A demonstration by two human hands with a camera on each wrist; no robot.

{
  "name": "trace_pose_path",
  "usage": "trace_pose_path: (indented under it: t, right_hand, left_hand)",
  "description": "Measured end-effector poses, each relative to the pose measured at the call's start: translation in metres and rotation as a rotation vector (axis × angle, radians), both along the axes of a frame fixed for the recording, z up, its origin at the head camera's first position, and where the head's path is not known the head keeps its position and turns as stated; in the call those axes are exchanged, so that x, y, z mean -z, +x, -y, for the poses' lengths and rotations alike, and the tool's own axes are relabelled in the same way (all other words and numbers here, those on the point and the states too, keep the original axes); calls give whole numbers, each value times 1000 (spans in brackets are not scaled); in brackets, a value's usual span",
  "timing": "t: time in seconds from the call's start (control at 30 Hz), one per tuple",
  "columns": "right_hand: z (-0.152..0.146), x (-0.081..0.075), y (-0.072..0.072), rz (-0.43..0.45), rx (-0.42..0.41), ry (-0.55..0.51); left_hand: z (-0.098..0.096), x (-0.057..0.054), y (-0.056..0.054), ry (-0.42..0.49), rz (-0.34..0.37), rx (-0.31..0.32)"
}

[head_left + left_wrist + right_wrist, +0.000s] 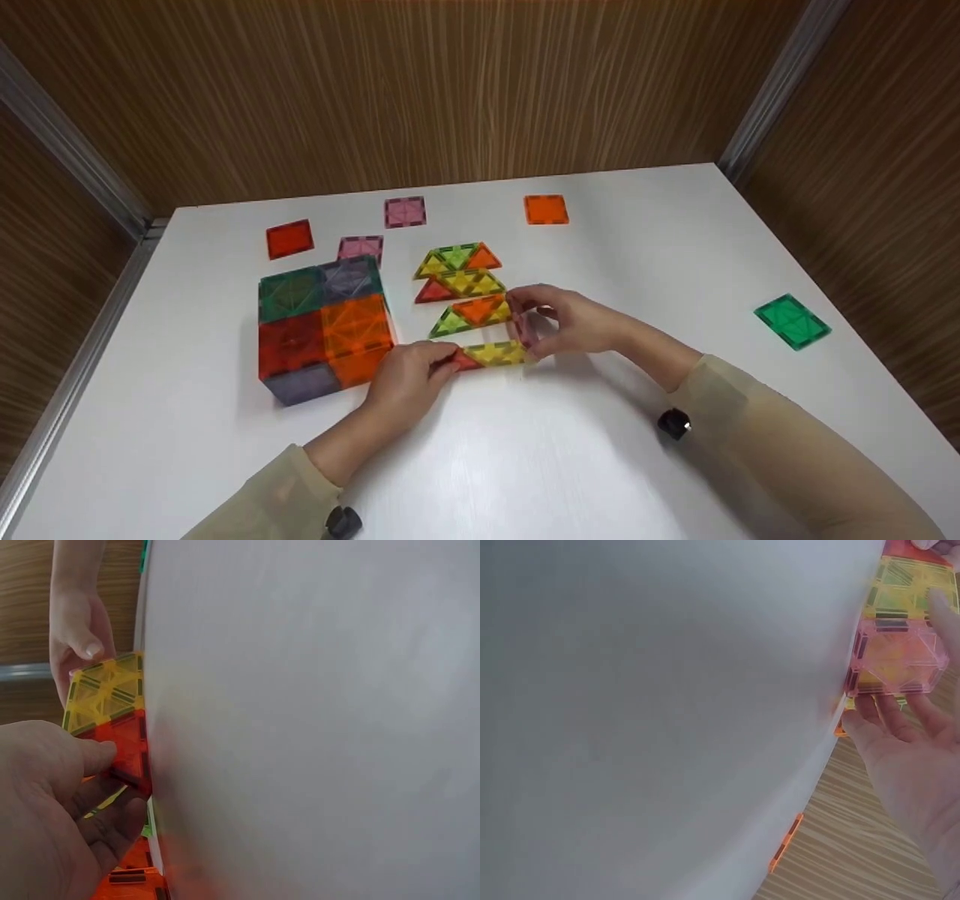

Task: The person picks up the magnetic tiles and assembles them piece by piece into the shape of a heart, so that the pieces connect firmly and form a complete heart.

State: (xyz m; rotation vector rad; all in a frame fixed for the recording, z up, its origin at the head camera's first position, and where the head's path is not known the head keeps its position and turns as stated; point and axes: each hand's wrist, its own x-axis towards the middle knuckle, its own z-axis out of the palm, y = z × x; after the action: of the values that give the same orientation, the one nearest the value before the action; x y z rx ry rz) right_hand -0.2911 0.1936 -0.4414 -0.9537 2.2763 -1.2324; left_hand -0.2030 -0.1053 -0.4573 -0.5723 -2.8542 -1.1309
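Note:
My left hand (409,375) pinches a red triangle magnetic tile (129,754) between thumb and fingers, just right of the box's front corner. Joined to that triangle are yellow triangle tiles (105,690), making a short strip that stands on its long edge on the table. At the strip's right end, my right hand (581,322) holds a clear pink square tile (900,656) upright, its fingers spread behind and the thumb near the yellow tiles. Behind the strip are more triangle strips: green-and-orange (471,311), red-and-yellow (469,283) and yellow-green-orange (457,257).
To the left stands a box of joined square tiles (291,337) in green, purple, red and orange. Loose squares lie toward the back: red (290,239), pink (405,212), another pink (361,248) and orange (546,209). A green square (793,321) lies far right. Wood-grain panels (450,90) enclose the table.

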Motion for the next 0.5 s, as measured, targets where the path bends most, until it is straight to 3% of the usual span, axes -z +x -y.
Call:
trace_pose_path:
  t: [0.2,0.5]
  right_hand:
    - [0,1,1,3,22,6]
    - [-12,1,11,3,79,38]
  left_hand:
    - [0,0,1,12,16,22]
    - [-3,2,2,41,13,119]
